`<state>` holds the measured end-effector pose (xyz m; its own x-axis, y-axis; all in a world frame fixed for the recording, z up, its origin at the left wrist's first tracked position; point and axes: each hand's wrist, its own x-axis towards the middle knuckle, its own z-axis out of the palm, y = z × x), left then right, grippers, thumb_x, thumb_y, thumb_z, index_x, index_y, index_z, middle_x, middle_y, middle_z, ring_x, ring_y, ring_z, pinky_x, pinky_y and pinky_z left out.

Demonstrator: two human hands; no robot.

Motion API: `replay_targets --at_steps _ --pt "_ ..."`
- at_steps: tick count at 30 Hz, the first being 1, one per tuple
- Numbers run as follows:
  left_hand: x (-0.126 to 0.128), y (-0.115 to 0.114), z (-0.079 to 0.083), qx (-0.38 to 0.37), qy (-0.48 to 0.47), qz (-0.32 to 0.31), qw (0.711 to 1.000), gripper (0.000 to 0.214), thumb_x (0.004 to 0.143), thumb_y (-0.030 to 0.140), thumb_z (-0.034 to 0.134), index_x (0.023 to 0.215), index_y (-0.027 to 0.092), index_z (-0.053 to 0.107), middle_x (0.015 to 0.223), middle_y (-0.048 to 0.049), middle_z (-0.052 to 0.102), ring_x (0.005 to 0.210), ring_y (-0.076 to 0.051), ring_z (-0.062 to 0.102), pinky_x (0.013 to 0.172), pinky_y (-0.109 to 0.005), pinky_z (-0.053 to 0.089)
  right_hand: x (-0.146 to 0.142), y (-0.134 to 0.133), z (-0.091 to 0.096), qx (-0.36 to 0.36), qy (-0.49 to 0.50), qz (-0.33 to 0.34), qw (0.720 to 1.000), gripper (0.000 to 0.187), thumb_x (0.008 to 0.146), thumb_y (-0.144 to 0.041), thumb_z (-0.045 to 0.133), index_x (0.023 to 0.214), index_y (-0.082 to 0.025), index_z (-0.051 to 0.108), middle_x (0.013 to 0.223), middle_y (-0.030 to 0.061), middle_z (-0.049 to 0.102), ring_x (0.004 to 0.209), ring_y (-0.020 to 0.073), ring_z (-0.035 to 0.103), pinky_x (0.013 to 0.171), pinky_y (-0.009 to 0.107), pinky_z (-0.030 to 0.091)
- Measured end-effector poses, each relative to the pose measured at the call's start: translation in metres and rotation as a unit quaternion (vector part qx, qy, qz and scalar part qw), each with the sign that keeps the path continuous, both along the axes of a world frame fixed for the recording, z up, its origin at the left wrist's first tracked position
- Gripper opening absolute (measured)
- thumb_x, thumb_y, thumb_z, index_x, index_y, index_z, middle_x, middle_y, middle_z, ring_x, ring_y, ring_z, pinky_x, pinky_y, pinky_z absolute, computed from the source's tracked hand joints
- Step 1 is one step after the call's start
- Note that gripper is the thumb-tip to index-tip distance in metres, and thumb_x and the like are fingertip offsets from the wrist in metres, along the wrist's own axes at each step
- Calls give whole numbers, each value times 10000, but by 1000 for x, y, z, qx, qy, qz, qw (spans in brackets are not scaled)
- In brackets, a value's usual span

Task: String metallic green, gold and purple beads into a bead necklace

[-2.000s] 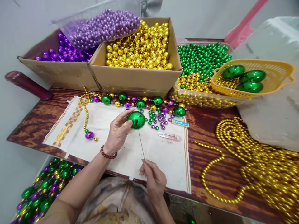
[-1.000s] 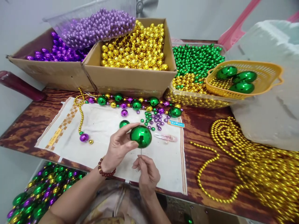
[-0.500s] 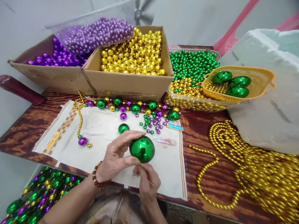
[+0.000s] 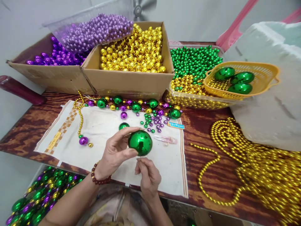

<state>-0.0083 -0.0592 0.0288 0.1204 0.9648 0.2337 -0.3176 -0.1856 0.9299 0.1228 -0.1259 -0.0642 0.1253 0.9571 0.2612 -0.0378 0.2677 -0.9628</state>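
Note:
My left hand (image 4: 115,153) grips a large shiny green ball (image 4: 140,143) between thumb and fingers, above a white cloth (image 4: 98,128). Just under the ball my right hand (image 4: 147,175) pinches a thin needle (image 4: 140,157), of which only a short bit shows between fingertips and ball. A part-strung row of green, gold and purple beads (image 4: 131,105) lies along the cloth's far edge. A smaller green ball (image 4: 123,126) rests behind my left fingers.
Cardboard boxes of purple beads (image 4: 47,67) and gold beads (image 4: 131,53) stand at the back, with a clear tub of green and gold beads (image 4: 195,62). A yellow basket (image 4: 263,78) holds green balls. Gold bead strands (image 4: 258,166) are piled at right. Pink scissors (image 4: 166,139) lie on the cloth.
The ball came toward me off the far cloth and my right hand closed up under it, so the long needle seen earlier now shows only a short stub.

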Motion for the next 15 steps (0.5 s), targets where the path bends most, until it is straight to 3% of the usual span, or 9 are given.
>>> replay_targets --at_steps 6,10,15 --pt "3 2 8 57 47 39 996 474 808 356 787 1259 276 665 1216 -88 638 1132 -214 610 935 -297 545 1 15 3 71 -24 25 997 281 959 -53 502 1046 -236 697 643 -36 563 541 104 546 490 220 404" --pt "6 1 11 90 46 47 994 483 808 373 786 1263 278 654 1191 -76 613 1144 -202 579 959 -284 523 0 20 6 105 -62 -8 993 275 941 -38 505 997 -227 697 623 -41 581 514 105 545 484 223 403" --pt "8 -3 14 104 81 65 989 516 789 324 807 1276 283 640 1209 -71 559 1143 -194 550 940 -263 521 1 22 8 94 -71 -56 992 231 950 -84 512 943 -218 699 605 -38 575 496 113 547 467 227 409"
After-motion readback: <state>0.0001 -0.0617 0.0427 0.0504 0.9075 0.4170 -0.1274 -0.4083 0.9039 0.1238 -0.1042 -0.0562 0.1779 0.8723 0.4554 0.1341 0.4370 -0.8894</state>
